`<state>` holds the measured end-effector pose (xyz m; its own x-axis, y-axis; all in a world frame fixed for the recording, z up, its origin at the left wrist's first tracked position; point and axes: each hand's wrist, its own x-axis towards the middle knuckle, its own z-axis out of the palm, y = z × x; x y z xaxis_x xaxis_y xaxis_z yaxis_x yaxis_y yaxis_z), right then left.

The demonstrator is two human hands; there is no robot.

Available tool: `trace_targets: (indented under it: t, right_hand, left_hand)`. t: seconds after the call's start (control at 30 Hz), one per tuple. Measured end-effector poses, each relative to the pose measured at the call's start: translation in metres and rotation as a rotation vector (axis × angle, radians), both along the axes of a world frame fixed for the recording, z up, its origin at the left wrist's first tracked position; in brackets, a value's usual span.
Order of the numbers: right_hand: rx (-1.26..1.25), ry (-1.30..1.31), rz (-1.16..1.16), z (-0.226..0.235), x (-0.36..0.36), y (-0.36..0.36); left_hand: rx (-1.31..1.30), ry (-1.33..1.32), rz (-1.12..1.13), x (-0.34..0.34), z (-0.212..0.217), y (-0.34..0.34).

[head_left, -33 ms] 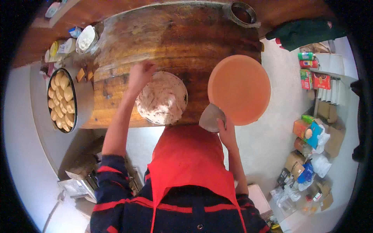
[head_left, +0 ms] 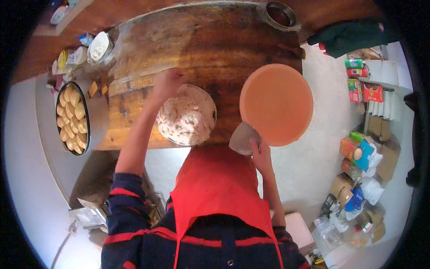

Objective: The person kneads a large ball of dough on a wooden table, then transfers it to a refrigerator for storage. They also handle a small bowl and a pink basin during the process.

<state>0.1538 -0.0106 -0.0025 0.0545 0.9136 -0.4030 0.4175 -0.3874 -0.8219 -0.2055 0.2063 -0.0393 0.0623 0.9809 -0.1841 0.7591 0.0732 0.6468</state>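
A round bowl [head_left: 195, 93] stands at the table's near edge, filled with a pale, lumpy mixture with brownish flecks [head_left: 188, 119]. My left hand [head_left: 169, 83] is over the bowl's far left side, fingers curled in; anything inside them is hidden. To the right, my right hand [head_left: 261, 156] grips a flat grey scraper [head_left: 244, 137] with the thumb on its face. The scraper overlaps the near left rim of a large orange basin [head_left: 277, 104] in this view; I cannot tell whether they touch.
A dark-rimmed round pot [head_left: 89, 121] of smooth, light-brown rounded pieces stands left of the wooden table [head_left: 215, 40]. A white bowl of white powder [head_left: 99, 47] is at the far left, a dark round pan [head_left: 280, 15] at the far right. Boxes and bags [head_left: 354, 197] line the right wall.
My left hand has shifted slightly to the right and away from me. The scraper and my right hand have barely moved.
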Motion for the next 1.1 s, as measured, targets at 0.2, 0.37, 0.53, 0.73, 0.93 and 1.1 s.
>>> trace_targets:
  t: [0.2, 0.37, 0.53, 0.73, 0.93, 1.1]
  right_hand:
    - [-0.217, 0.069, -0.075, 0.012, -0.001, 0.005]
    - [-0.295, 0.084, -0.106, 0.017, 0.007, 0.021]
    - [-0.179, 0.047, -0.117, 0.011, 0.017, 0.036]
    - [-0.086, -0.01, -0.009, 0.009, 0.025, 0.049]
    - [-0.064, 0.022, 0.011, 0.012, 0.025, 0.049]
    - [-0.019, -0.033, 0.127, 0.022, 0.01, 0.054]
  left_hand:
    - [-0.183, 0.516, -0.742, 0.068, -0.086, 0.074]
    - [-0.267, 0.691, -1.036, 0.091, -0.127, 0.081]
    - [-0.172, 0.659, -1.054, 0.085, -0.148, 0.078]
    - [-0.283, 0.663, -0.931, 0.082, -0.151, 0.078]
    - [-0.174, 0.201, -0.434, 0.032, -0.071, 0.063]
    - [-0.154, -0.048, -0.048, -0.024, 0.022, 0.002]
